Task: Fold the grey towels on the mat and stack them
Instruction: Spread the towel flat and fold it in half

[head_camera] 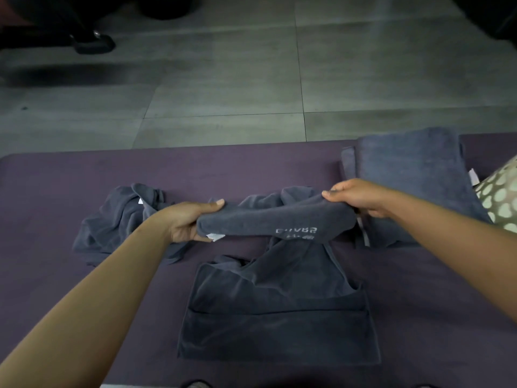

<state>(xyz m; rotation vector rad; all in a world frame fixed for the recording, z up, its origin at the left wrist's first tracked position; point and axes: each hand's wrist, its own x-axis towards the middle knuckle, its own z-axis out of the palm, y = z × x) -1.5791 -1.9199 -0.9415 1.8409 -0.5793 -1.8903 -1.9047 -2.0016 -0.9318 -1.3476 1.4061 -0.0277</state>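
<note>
A grey towel (279,312) is stretched between my hands over the purple mat (50,197). My left hand (187,222) grips its upper left edge and my right hand (361,197) grips the upper right edge. The held edge is lifted and bunched, with pale lettering showing, while the lower part lies flat on the mat near me. A crumpled grey towel (117,219) lies on the mat behind my left forearm. Folded grey towels (414,175) are stacked at the mat's far right, just beyond my right hand.
A cushion with pale dots (500,197) sits at the right edge beside the folded towels. Grey floor tiles (223,88) stretch beyond the mat. Dark furniture legs and a foot (92,43) stand at the top left.
</note>
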